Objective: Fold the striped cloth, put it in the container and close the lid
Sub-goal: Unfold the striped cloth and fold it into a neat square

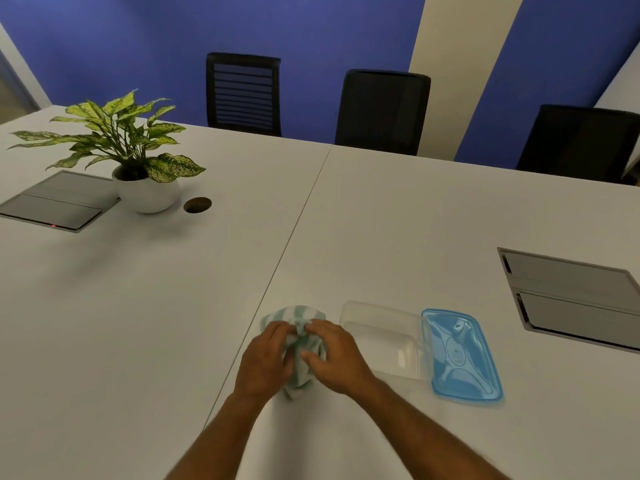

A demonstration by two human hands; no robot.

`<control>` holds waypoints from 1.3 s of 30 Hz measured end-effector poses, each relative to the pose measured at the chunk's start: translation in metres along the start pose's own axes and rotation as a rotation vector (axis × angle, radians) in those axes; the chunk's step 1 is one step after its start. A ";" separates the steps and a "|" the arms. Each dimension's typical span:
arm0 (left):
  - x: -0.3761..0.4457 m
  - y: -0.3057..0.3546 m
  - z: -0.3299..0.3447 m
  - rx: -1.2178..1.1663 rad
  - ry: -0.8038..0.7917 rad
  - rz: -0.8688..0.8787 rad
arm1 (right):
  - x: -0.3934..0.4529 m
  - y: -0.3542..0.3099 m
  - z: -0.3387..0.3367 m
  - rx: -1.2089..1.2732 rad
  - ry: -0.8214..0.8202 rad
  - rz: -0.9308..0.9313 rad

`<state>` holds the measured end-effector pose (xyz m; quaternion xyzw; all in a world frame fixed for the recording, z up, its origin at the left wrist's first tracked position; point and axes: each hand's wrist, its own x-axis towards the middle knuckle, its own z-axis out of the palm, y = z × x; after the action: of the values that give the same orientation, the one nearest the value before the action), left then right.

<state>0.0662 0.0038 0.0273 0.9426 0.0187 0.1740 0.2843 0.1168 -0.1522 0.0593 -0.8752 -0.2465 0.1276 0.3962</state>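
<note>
White table (138, 323): both hands (301, 358) bunching striped cloth (299, 315) beside container (381, 337).

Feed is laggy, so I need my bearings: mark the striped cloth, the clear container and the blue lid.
striped cloth (293, 314): head view, far bunched edge above the fingers.
clear container (381, 336): head view, bare floor.
blue lid (460, 355): head view, middle of its face.

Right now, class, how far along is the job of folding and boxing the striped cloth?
Done: nothing finished. In hand: the left hand and right hand bunch the striped cloth on the table. Left: finish folding, place it in the empty clear container, then fit the blue lid lying beside it.
</note>
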 end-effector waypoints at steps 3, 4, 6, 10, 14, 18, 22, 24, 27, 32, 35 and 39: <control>0.019 0.020 -0.013 -0.085 0.106 -0.040 | 0.008 -0.010 -0.018 0.163 0.154 0.034; 0.026 0.026 -0.018 -0.116 0.129 -0.038 | 0.010 -0.013 -0.024 0.208 0.201 0.043; 0.039 0.039 -0.027 -0.190 0.163 -0.022 | 0.012 -0.018 -0.038 0.336 0.257 0.077; 0.061 0.067 -0.045 -0.345 0.229 -0.001 | 0.010 -0.030 -0.065 0.516 0.311 0.089; 0.082 0.101 -0.067 -0.473 0.316 -0.004 | 0.001 -0.041 -0.085 0.653 0.294 0.012; 0.098 0.135 -0.088 -0.547 0.404 0.009 | -0.007 -0.054 -0.097 0.432 0.319 -0.086; 0.111 0.159 -0.109 -0.513 0.432 0.072 | -0.012 -0.069 -0.112 0.217 0.417 -0.158; 0.116 0.168 -0.120 -0.488 0.454 0.103 | -0.013 -0.075 -0.122 0.191 0.494 -0.173; 0.121 0.179 -0.136 -0.387 0.457 0.172 | -0.015 -0.085 -0.137 0.236 0.598 -0.201; 0.127 0.197 -0.159 -0.154 0.418 0.289 | -0.022 -0.111 -0.170 0.314 0.831 -0.229; 0.130 0.212 -0.173 -0.094 0.357 0.371 | -0.030 -0.130 -0.189 0.266 0.863 -0.285; 0.137 0.227 -0.195 -0.014 0.261 0.456 | -0.037 -0.139 -0.219 -0.074 0.884 -0.332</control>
<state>0.1140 -0.0649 0.3457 0.8901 -0.1588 0.3538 0.2397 0.1306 -0.2314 0.3087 -0.8079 -0.1952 -0.3310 0.4468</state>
